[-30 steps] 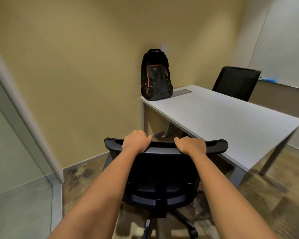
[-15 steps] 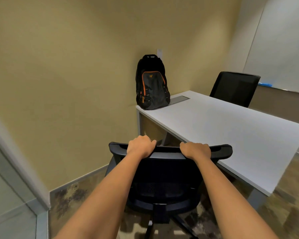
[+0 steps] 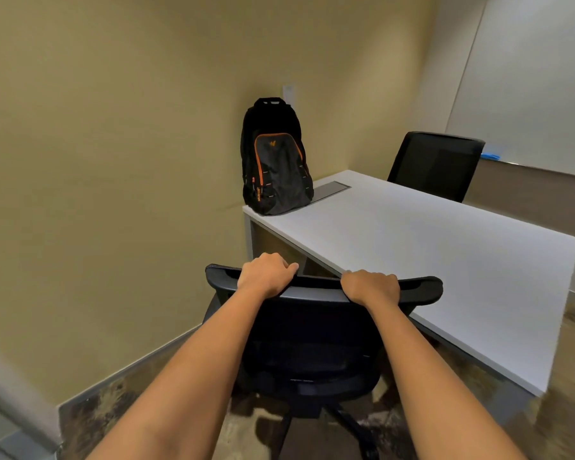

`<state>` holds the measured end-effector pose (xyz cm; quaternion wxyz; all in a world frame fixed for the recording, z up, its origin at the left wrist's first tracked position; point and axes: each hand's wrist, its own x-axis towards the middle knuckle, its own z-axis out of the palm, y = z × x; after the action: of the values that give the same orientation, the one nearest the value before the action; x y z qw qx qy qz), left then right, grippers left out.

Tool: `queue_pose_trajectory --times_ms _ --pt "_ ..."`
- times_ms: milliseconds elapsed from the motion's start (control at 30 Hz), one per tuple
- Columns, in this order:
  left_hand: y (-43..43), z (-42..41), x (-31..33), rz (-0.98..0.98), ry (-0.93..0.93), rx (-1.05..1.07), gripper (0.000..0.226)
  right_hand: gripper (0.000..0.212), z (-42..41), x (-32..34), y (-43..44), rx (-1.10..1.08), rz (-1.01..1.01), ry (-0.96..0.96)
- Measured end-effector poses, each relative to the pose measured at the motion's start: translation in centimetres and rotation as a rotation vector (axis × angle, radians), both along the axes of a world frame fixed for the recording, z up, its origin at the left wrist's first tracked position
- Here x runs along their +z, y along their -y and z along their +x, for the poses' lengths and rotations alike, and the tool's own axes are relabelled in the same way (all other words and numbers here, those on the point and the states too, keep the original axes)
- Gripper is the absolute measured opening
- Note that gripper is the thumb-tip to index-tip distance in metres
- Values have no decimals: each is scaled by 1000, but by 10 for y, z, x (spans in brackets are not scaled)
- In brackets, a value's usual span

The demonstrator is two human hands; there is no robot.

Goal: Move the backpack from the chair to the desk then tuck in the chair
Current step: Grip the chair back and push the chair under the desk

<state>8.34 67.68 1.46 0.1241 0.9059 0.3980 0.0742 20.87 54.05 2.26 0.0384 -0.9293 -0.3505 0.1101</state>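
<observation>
A black backpack (image 3: 276,161) with orange trim stands upright on the far left corner of the white desk (image 3: 429,247), against the beige wall. In front of me is a black office chair (image 3: 312,343), its back toward me and its seat beside the desk's near edge. My left hand (image 3: 266,275) grips the top rail of the chair's back on the left. My right hand (image 3: 370,287) grips the same rail further right. Both forearms reach forward from the bottom of the frame.
A second black chair (image 3: 435,166) stands at the desk's far side. A grey cable hatch (image 3: 331,189) lies in the desktop beside the backpack. A whiteboard (image 3: 528,78) hangs on the right wall. The beige wall and its skirting run close on the left.
The chair and I have come closer to the desk and turned slightly right; the glass partition on the left has nearly left the frame. Both hands keep their grip on the chair's back.
</observation>
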Motion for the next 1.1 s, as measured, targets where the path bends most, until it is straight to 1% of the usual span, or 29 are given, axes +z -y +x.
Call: queue_pose_trajectory --times_ms 267,400,533,700,767,867,1000,1100 --pt "-46 -5 0 11 -52 -127 45 54 -21 -1 -33 -92 9 19" --pt "-62 -20 -3 16 -16 -192 50 56 -44 -4 -42 -153 14 40" --pt "-70 -40 -4 41 6 -254 49 52 -71 -6 -47 -182 -7 72" --pt "-65 -62 -6 72 69 -301 55 58 -99 -4 -39 -219 -31 93" --pt "-58 -71 -7 94 88 -304 57 51 -110 -6 -31 -218 -56 103" --pt "-46 -81 -11 115 121 -311 61 39 -122 -8 -16 -221 -40 123" --pt "-36 -88 -13 105 164 -350 61 36 -139 -6 1 -237 -6 151" --pt "-34 -89 -13 93 185 -384 60 37 -148 -6 8 -243 -41 180"
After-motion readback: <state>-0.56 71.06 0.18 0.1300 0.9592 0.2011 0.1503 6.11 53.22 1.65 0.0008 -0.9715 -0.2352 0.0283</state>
